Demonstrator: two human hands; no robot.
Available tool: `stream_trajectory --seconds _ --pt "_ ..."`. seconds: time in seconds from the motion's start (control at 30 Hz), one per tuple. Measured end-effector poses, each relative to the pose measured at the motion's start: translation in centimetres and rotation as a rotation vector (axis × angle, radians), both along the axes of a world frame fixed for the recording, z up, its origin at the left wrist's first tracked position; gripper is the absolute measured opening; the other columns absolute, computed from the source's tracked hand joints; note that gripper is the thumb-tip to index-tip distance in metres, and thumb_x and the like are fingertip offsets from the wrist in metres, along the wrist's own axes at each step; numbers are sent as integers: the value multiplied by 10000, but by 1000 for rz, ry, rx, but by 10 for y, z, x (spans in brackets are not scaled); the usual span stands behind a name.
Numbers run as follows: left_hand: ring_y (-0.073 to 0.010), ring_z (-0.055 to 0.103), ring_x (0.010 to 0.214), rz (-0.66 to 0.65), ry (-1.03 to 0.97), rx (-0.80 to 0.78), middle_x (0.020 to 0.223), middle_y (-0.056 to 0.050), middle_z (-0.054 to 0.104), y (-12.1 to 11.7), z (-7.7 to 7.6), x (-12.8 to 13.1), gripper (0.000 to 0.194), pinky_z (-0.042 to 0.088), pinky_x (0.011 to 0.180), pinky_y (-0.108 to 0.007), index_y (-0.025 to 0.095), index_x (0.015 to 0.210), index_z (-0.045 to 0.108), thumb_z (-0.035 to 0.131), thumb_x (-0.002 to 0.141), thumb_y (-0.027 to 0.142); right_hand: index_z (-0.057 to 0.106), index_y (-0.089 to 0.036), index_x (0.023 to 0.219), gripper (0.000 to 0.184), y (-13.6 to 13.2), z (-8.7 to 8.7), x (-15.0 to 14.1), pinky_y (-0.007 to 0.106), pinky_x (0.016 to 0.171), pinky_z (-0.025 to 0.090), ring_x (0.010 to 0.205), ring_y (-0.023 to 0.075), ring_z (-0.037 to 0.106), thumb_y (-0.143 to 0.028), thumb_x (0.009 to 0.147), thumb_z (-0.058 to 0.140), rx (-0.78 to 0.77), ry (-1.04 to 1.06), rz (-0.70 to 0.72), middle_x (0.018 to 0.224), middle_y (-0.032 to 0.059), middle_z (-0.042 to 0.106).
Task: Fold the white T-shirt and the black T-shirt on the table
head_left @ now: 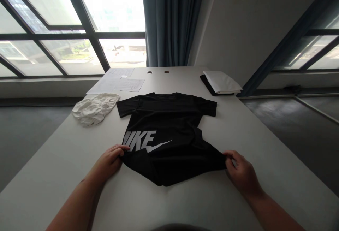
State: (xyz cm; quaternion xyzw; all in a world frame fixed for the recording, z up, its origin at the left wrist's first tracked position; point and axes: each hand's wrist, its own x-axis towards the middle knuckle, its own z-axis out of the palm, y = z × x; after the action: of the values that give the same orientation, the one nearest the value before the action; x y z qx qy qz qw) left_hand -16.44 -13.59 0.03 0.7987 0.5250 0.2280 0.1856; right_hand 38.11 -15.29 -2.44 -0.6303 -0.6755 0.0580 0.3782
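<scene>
A black T-shirt (169, 118) with large grey-white lettering and a swoosh lies front up, its collar toward the far side. My left hand (114, 157) pinches the lower left corner of its hem, where the cloth folds over. At the lower right corner, my right hand (239, 167) grips the hem between thumb and fingers and pulls it out to the side. Between the two hands the hem sags toward me, and creases run across the right side of the body. Both sleeves lie spread flat.
The shirt is on a white table (185, 209). A crumpled white cloth (95, 109) lies at the left, with paper sheets (113, 81) behind it. Folded white fabric (222, 82) rests on a black piece (208, 85) at the back right. A blue-grey curtain (172, 22) hangs beyond.
</scene>
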Motion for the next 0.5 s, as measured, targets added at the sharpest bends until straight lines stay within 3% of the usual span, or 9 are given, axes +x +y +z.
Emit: stream_trajectory --seconds 0.13,0.23,0.4,0.5 --pt "-253 580 1367 -51 68 -18 1421 -40 678 -14 -5 -12 142 359 1242 -501 250 869 591 479 833 170 688 -311 952 188 -31 -1 8 570 914 547 773 298 712 -216 821 593 104 -151 213 828 38 744" --pt "-272 513 1438 -69 109 -8 1488 -32 627 -23 -6 -14 187 357 1243 -512 262 963 656 477 913 244 692 -322 955 229 -47 6 9 603 922 535 664 268 687 -186 795 601 130 -139 323 755 15 722" --pt "-300 588 1360 1 131 84 1362 -78 712 -35 -5 5 138 413 1202 -531 262 981 666 606 930 375 711 -380 906 192 -51 40 -8 654 888 532 578 276 638 -252 844 583 225 -23 282 643 15 660" --pt "-300 631 1310 0 98 85 1294 -89 745 -41 -3 18 121 390 1211 -586 251 909 596 651 892 356 751 -366 1010 273 -39 62 -37 594 914 578 781 289 721 -222 895 549 192 -33 400 811 40 739"
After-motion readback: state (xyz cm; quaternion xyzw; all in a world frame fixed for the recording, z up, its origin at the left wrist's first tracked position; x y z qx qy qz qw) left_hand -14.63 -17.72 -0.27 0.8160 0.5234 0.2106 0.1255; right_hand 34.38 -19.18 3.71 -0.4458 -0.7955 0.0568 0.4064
